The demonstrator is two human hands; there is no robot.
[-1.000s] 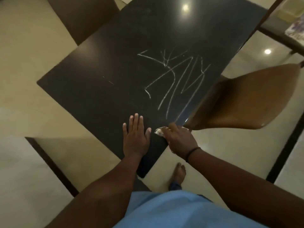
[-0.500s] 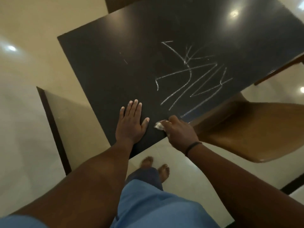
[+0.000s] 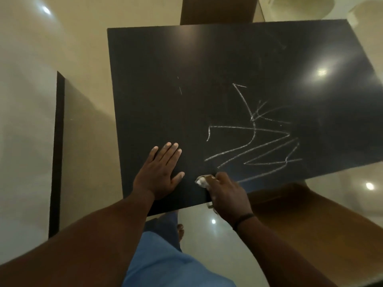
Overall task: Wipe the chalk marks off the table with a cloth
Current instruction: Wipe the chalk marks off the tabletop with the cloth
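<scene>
A dark, glossy table (image 3: 165,69) fills the middle of the view. White chalk marks (image 3: 255,139) zigzag across its right half, and a short faint chalk line (image 3: 179,90) lies further left. My left hand (image 3: 160,172) rests flat on the table near its front edge, fingers straight. My right hand (image 3: 227,191) grips a small white cloth (image 3: 201,180) at the front edge, just below the lowest chalk stroke. Most of the cloth is hidden inside the fist.
A brown chair (image 3: 310,224) stands at the table's right front corner, close under my right arm. Another brown chair (image 3: 217,10) sits behind the far edge. The floor is pale glossy tile (image 3: 31,121) with a dark strip (image 3: 57,152) at the left.
The view has swung round, so the table now looks squarer and larger. Both hands stay at the front edge; the right hand with the cloth sits closer to the lowest chalk stroke.
</scene>
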